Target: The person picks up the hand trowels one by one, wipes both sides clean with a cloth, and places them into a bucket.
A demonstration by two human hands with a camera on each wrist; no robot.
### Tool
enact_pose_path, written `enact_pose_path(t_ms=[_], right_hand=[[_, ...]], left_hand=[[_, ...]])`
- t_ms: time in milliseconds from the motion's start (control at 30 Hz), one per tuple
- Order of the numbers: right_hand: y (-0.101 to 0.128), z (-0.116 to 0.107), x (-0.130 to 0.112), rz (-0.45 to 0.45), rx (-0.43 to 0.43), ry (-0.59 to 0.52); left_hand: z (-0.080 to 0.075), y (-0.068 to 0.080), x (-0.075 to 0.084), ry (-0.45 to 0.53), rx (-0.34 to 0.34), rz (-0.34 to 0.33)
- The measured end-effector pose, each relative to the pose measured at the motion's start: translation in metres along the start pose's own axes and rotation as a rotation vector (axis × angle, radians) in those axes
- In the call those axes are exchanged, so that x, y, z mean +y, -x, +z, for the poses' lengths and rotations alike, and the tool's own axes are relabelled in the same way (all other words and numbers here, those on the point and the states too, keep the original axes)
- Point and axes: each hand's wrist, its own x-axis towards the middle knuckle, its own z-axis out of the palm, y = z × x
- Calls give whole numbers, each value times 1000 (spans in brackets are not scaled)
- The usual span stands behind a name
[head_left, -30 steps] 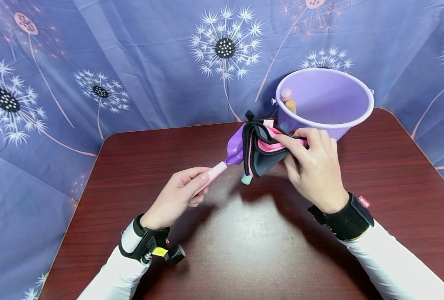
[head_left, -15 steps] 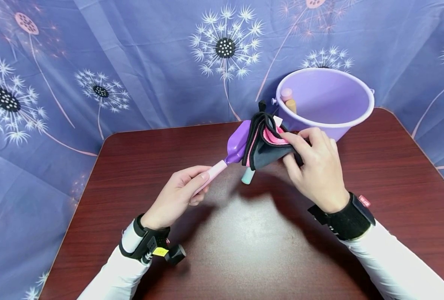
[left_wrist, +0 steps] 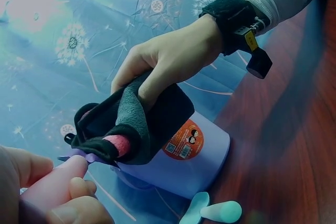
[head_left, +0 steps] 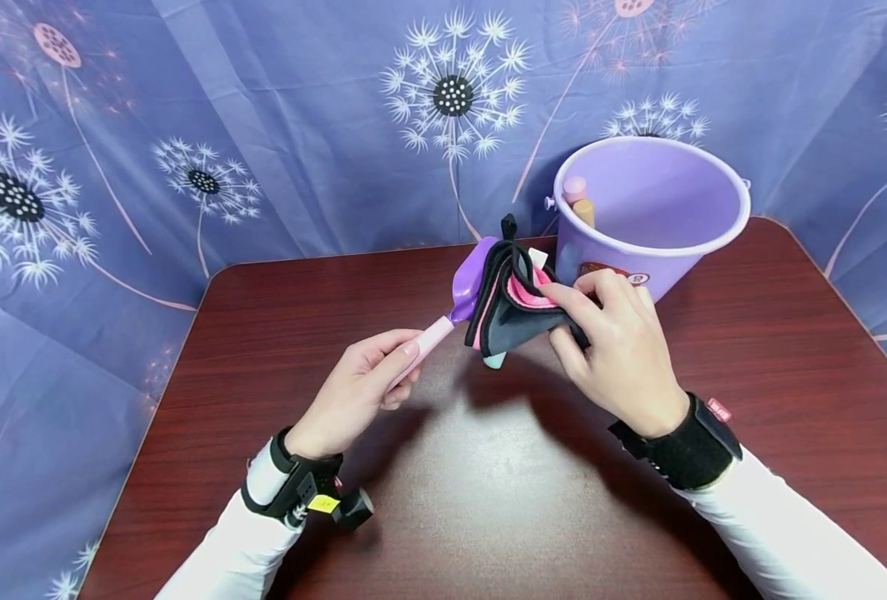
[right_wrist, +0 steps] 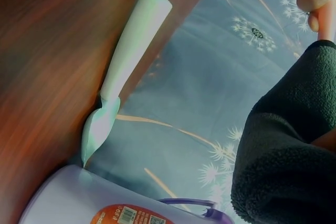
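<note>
My left hand (head_left: 357,390) pinches the toy shovel (head_left: 464,287) by its pink handle; my right hand (head_left: 614,346), fingers curled round the black-and-pink cloth (head_left: 505,307), has slid it toward nine o'clock over the scoop since a second ago, so wiping continues; purple bucket (head_left: 649,208) at one o'clock on the desk (head_left: 488,500).

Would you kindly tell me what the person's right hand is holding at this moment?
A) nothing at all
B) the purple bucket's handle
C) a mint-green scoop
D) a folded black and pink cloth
D: the right hand pinches the folded black and pink cloth against the purple scoop held by the left hand.
</note>
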Motion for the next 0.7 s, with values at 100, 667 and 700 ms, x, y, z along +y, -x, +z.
enact_pose_path(t_ms=[100,667,700], right_hand=[[0,0,-2,-22,-7,-3],[-3,3,-9,-189,22,-13],[-3,3,-9,-195,27,-14]], left_hand=[[0,0,-1,-2,1,-2],[0,1,-1,28,19,-26],[-1,1,-1,32,18,-27]])
